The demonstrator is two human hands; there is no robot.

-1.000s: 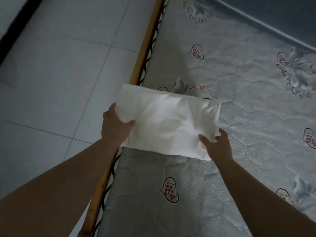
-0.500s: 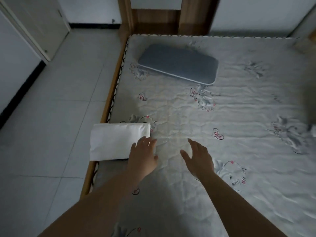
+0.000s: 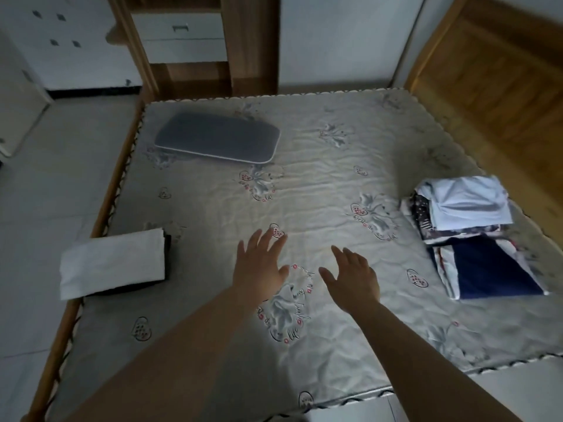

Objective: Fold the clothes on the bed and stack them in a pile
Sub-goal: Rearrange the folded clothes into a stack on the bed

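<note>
Both hands hover spread and empty over the mattress — left hand, right hand. The white folded cloth lies at 9 o'clock on a dark item, at the bed's edge. The unfolded clothes sit heaped at 3 o'clock. The next reach likely goes there: take only the top pale garment and lift it clear. How many garments the heap holds cannot be told — dim light blurs its layers.

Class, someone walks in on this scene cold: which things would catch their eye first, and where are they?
Two bare, open hands, left hand and right hand, hover over the middle of the mattress. A white folded cloth lies on a dark piece at the left edge; a heap of clothes sits at the right.
</note>
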